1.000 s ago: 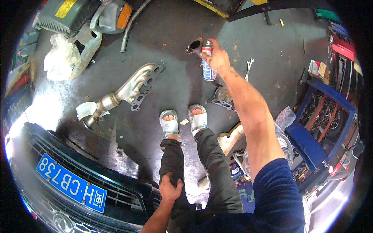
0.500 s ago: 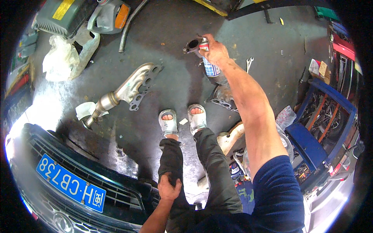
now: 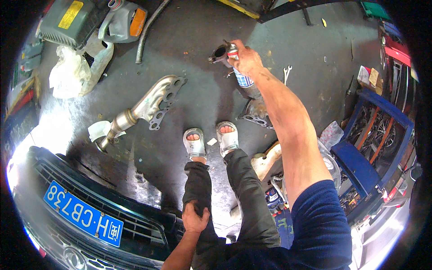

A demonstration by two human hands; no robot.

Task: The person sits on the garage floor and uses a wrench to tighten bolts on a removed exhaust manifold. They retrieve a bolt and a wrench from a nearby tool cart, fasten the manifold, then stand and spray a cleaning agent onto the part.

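My right hand (image 3: pixel 245 58) is wrapped round a blue-and-white spray can (image 3: pixel 243 80) with a red band near its top. Close by lies a dark, used exhaust manifold (image 3: pixel 257 108), its round pipe opening (image 3: pixel 220 52) beside the can's top; my hand and forearm hide part of it. My left hand (image 3: pixel 195 218) is closed on the dark trouser leg (image 3: pixel 198 182) at my left knee. On the floor to the left rests a cleaner, silver exhaust manifold (image 3: pixel 150 101), its flat flange with several holes turned right.
Wrenches (image 3: pixel 287 73) lie right of the used manifold. A car front (image 3: pixel 135 225) fills the lower left. Further off stand a grey jug (image 3: pixel 119 24), a metal pipe (image 3: pixel 146 38) and a plastic bag (image 3: pixel 67 72). A blue metal frame (image 3: pixel 360 164) stands at the right.
My right hand and the spray can have shifted very slightly left, with the can's top still by the pipe opening. My left hand stays on the knee.
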